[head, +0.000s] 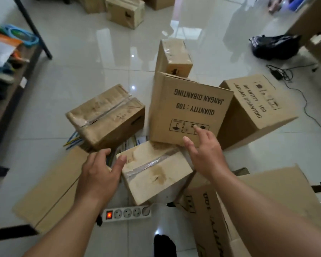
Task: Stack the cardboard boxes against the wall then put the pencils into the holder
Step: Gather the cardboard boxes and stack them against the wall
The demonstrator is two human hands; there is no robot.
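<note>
The tall brown printed box (189, 108) stands mid-floor, its lettering upside down, with my right hand (204, 151) spread open over its near edge. Nearer me lies a smaller taped box (156, 171), stained, and my left hand (98, 173) sits relaxed and open, thumb at its left corner.

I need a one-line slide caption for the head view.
Left hand and right hand, both open, flank a taped box among other cardboard boxes, near a power strip.

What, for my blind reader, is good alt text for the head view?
A left hand and right hand reach out above a tiled floor: the left at a small taped cardboard box, the right toward a taller printed box. A power strip lies nearby.
</note>
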